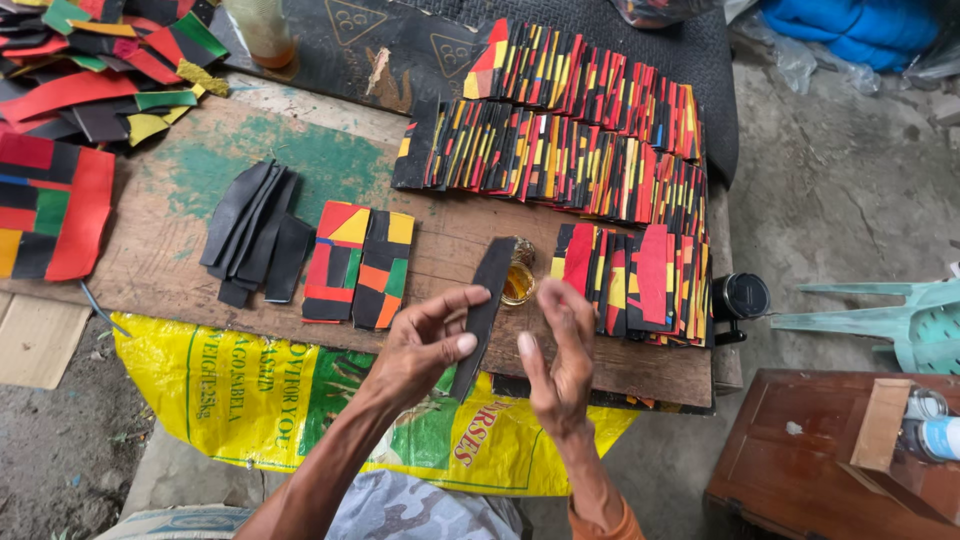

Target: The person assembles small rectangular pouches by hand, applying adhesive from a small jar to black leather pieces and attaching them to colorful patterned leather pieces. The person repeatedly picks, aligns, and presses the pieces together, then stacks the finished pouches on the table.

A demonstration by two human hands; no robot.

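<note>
While the black strip (484, 312) is held upright above the near edge of the wooden tabletop (160, 265), it is pinched along its left edge by the left hand (425, 345), thumb toward the top and fingers curled behind. The right hand (560, 360) is open just beside the strip's right edge, holding nothing, index finger raised; whether its fingertip carries glue cannot be told. The small jar of amber liquid (518, 283) stands on the tabletop directly behind the strip, touching neither hand. For the step to be done well, it is judged that the strip should be kept steady by its edge only, so the face is left free, and that any liquid should be spread thinly and evenly from one end to the other, with the jar kept clear of a knock from the strip's upper end. Counts: one strip in hand; one jar; two patchwork panels (358, 262) of red, yellow, green and black laid side by side to the left; one fan of plain black strips (255, 232), about six, exact number uncertain where they overlap; three rows of finished multicoloured pieces (590, 130) to the right and rear, too tightly overlapped to be counted; one large patchwork sheet (50, 205) at the far left; one heap of loose coloured offcuts (110, 60) at the rear left.
</note>
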